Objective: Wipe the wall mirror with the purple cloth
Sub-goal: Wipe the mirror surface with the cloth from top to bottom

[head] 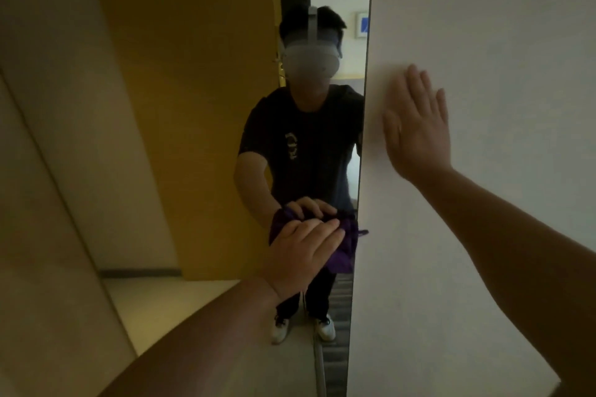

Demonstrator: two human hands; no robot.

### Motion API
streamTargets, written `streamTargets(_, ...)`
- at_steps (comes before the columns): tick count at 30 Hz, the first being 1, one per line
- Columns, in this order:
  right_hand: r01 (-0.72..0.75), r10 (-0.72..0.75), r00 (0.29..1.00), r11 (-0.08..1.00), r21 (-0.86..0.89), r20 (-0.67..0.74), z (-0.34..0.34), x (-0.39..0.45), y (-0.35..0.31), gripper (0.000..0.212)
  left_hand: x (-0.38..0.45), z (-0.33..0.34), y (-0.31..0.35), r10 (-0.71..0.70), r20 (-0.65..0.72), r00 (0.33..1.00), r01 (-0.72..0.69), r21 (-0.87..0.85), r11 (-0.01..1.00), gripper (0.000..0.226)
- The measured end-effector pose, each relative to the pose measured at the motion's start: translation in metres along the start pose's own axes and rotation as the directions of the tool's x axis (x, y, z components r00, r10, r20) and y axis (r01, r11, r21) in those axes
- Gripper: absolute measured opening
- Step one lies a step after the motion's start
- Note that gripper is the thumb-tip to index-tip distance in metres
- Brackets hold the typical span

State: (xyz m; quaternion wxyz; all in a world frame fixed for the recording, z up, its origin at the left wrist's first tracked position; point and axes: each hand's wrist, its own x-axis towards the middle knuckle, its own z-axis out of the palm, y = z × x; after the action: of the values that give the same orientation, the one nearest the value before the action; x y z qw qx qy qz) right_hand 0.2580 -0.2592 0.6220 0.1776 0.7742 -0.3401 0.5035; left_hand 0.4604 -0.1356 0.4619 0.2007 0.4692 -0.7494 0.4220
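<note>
A tall wall mirror [193,106] fills the middle and left of the view and reflects a person in a dark T-shirt and a headset. My left hand [303,255] presses a crumpled purple cloth [345,245] flat against the glass, low down near the mirror's right edge, with its fingers straight. Part of the cloth hangs below my fingers. My right hand [419,126] lies flat and spread on the white wall [483,26] just right of the mirror's edge, holding nothing.
The mirror's right edge [362,171] runs from top to bottom beside the white wall. In the glass I see a yellow-brown door or panel, a pale floor and a small picture on a far wall. A beige wall [38,203] stands at the left.
</note>
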Motion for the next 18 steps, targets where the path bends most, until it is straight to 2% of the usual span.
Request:
streamTargets(6, -0.051, 0.043, 0.996, 0.993, 0.103, 0.074, -0.005, -0.05, -0.053, 0.059, -0.007, -0.061, -0.044, -0.117, -0.122, 0.986, 0.126, 0.074, 0.989, 0.033)
streamTargets(12, 0.11, -0.123, 0.991, 0.974, 0.2, 0.056, 0.006, -0.079, -0.14, 0.055, -0.049, -0.125, -0.094, -0.15, -0.127, 0.981, 0.16, 0.078, 0.984, 0.034)
streamTargets(18, 0.138, -0.155, 0.984, 0.975, 0.173, 0.088, 0.04, -0.092, -0.225, 0.058, -0.137, -0.15, -0.144, -0.213, -0.131, 0.968, 0.224, 0.084, 0.971, 0.033)
